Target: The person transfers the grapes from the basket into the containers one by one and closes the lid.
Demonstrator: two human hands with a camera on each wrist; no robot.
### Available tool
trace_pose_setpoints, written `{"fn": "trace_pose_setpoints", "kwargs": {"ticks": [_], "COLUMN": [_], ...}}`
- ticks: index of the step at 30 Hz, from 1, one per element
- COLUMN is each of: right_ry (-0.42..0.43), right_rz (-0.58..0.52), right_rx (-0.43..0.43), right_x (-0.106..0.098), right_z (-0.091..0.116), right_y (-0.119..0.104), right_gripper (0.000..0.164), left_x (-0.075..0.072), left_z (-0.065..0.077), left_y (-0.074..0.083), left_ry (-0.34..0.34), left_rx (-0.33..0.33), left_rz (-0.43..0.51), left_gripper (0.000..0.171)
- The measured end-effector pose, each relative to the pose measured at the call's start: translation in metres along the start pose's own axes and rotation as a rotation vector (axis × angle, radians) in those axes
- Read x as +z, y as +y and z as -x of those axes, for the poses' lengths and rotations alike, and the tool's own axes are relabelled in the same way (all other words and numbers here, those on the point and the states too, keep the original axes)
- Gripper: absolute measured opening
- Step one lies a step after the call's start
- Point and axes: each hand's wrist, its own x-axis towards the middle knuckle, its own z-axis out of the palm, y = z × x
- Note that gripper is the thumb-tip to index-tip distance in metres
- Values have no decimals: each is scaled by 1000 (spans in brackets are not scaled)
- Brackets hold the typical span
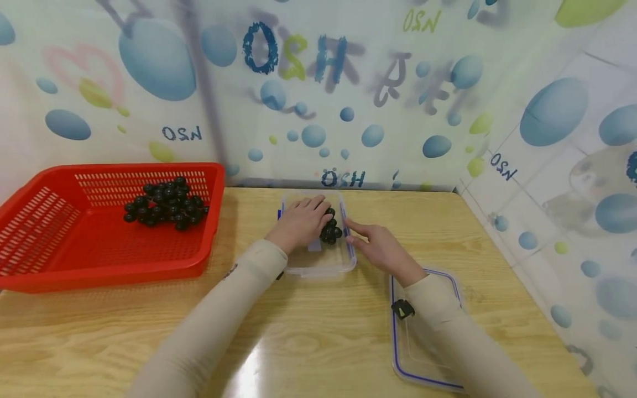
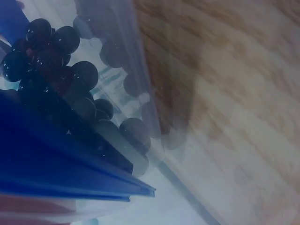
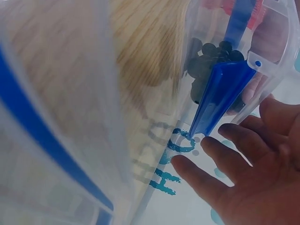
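Observation:
A clear plastic box (image 1: 318,272) with blue latches stands on the table, a bunch of dark grapes (image 1: 330,232) inside it. Reaching in from the left, my left hand (image 1: 303,221) holds the grapes from above, its fingers bent over them; the undersides of the fingers are hidden. My right hand (image 1: 378,246) is at the box's right wall, its fingertips close to the rim and the fingers spread. A blue latch (image 3: 220,93) sticks out beside those fingers in the right wrist view. Through the wall, the left wrist view shows the grapes (image 2: 84,75) low in the box.
A red plastic basket (image 1: 213,221) with another bunch of dark grapes (image 1: 166,204) stands on the left. The clear lid (image 1: 423,354) with a blue seal lies under my right forearm. A patterned sheet (image 1: 298,110) hangs behind the wooden table (image 1: 298,342).

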Motion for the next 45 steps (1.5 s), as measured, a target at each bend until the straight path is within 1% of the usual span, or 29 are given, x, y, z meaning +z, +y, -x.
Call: {"fn": "trace_pose_setpoints", "kwargs": {"ticks": [2,6,11,16,18,19,21,22,24,25,26,28,30,31,32,34,36,37,39,41,43,44,45], "right_ry": [1,-2,-7,-8,-10,-11,-10,-7,1,6,9,6,9,10,10,13,14,12,7,2,-6,-11,-20], "right_rz": [-8,-8,-5,-2,2,6,15,20,30,36,38,38,40,43,41,43,46,45,36,37,34,32,24], "right_rx": [11,13,4,10,7,2,0,1,2,4,8,19,26,31,37,42,46,47,47,41,28,23,22], "right_x": [1,2,2,1,0,-1,-3,-5,-9,-10,-12,-15,-18,-19,-20,-23,-23,-23,-22,-19,-16,-14,-12], "right_z": [0,-2,-4,-4,-4,-4,-3,-2,-1,0,0,0,0,0,0,1,1,1,1,1,1,0,0], "right_y": [1,2,3,5,7,8,10,11,13,14,15,16,16,15,14,13,12,12,13,14,14,14,14], "right_gripper": [50,50,50,50,51,51,51,51,51,50,50,50,50,50,51,51,51,51,51,51,50,50,51], "left_x": [2,4,3,4,5,5,4,2,-7,-14,-24,-48,-79,-94,-109,-135,-152,-155,-155,-144,-127,-118,-110], "left_z": [-1,-2,-3,-5,-6,-7,-7,-6,-2,2,7,20,37,45,53,65,74,77,83,91,98,102,106], "left_y": [0,-1,-2,-2,-2,-2,-3,-3,-3,-4,-5,-9,-17,-24,-33,-56,-88,-107,-145,-181,-208,-219,-227], "left_ry": [-26,-45,-44,-35,-24,-7,47,84,163,208,238,273,268,259,235,172,85,43,-56,-124,-174,-195,-212], "left_rx": [-20,-46,-56,-47,-32,-20,19,44,84,101,103,73,11,-25,-75,-167,-236,-260,-284,-303,-318,-322,-340], "left_rz": [27,71,85,94,111,130,179,195,216,220,213,186,189,197,206,218,218,212,180,166,144,122,115], "left_gripper": [55,57,56,56,57,58,58,58,58,57,56,55,53,52,53,56,60,63,68,73,78,82,87]}}
